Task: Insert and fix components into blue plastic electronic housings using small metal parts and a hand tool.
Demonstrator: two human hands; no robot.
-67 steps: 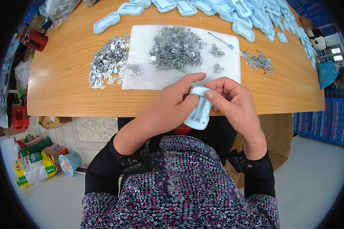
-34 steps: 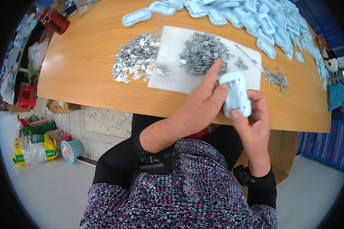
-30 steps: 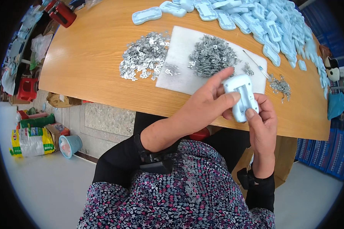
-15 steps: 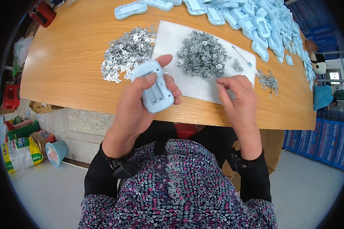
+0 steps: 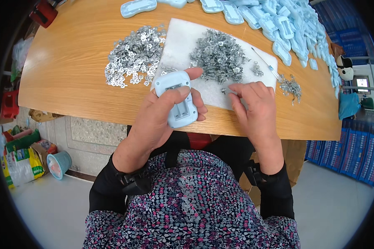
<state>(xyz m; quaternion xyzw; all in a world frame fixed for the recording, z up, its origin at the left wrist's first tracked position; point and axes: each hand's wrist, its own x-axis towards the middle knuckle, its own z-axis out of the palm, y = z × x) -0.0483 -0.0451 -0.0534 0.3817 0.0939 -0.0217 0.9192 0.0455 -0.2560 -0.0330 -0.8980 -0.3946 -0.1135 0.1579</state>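
Observation:
My left hand (image 5: 153,110) is wrapped around a light-blue plastic housing (image 5: 182,120), its thumb pressed over the upper end of the grey battery compartment. Two long slots and corner screw holes show on the housing. To the right, the thumb and forefinger of my right hand (image 5: 255,106) pinch beside a small metal contact piece (image 5: 223,90). It sticks out at the fingertips, above the near part of a white foam sheet (image 5: 176,37). Behind that hand lies a heap of metal spring contacts (image 5: 220,56) on the sheet.
Flat metal tabs (image 5: 133,58) are heaped left of the sheet. Many light-blue housings (image 5: 278,25) cover the far right of the wooden table (image 5: 62,62). A thin blue-and-white stick tool (image 5: 266,62) and a small pile of metal bits (image 5: 291,87) lie at right.
My left hand has moved right with the housing, nearer my right hand. My right hand has shifted slightly left, and a small metal contact piece now shows at its fingertips.

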